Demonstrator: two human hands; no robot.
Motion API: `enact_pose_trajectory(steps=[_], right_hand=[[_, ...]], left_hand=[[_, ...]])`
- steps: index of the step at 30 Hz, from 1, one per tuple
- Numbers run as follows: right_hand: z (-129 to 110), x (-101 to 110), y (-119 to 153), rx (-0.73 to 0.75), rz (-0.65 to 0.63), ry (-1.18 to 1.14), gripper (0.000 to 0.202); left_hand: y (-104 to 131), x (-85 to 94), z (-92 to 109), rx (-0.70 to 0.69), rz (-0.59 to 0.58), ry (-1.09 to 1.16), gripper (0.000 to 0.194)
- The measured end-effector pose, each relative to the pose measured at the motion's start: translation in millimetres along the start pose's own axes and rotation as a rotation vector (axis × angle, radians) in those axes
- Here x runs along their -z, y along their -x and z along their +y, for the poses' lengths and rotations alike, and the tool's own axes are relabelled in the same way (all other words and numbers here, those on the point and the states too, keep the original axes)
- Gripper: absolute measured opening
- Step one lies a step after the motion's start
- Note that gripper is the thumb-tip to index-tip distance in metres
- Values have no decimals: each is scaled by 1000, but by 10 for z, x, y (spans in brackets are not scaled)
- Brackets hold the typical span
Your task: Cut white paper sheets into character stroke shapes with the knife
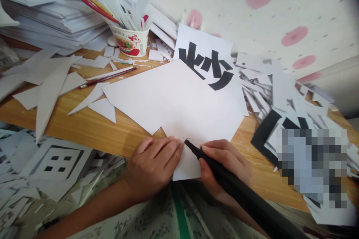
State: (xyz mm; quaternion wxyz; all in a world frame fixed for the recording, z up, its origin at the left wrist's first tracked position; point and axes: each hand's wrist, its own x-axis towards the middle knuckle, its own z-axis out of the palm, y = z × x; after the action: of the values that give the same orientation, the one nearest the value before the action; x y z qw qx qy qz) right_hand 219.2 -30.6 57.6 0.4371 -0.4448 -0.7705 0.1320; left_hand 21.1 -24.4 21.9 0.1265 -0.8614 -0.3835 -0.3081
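My right hand (227, 160) grips a thick black pen-shaped tool (221, 175) with a narrower dark tip. Its tip meets the white sheet (174, 104) near the front, beside a short, thin dark mark. My left hand (157, 162) lies flat at the sheet's front edge, fingers stretched out just left of the tip and holding nothing. Beyond, partly covered by the white sheet, lies a paper (206, 39) bearing bold black brush-like strokes (217, 65). A narrow part of white sheet shows between my hands, reaching over the table's front edge.
On the wooden table (126, 130), a printed paper cup (131, 41) holds pens and white strips. White boards (56, 11) are stacked at the left. Cut scraps (260, 93) pile up at the right, near a blurred-out patch. A dark red pen (109, 77) lies left of the sheet.
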Motion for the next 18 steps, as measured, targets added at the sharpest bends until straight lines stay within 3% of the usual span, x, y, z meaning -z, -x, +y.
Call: enact_pose_trajectory(steps=[4, 8, 13, 18], right_hand=[[88, 140, -148, -93, -12, -126, 26], [327, 248, -363, -147, -208, -354, 22], [495, 259, -511, -56, -382, -469, 23], [492, 237, -544, -5, -417, -485, 23]], left_hand=[[11, -1, -3, -11, 13, 1, 34], [22, -11, -5, -12, 24, -12, 34], [12, -8, -2, -6, 20, -18, 35], [8, 0, -7, -16, 18, -17, 35]])
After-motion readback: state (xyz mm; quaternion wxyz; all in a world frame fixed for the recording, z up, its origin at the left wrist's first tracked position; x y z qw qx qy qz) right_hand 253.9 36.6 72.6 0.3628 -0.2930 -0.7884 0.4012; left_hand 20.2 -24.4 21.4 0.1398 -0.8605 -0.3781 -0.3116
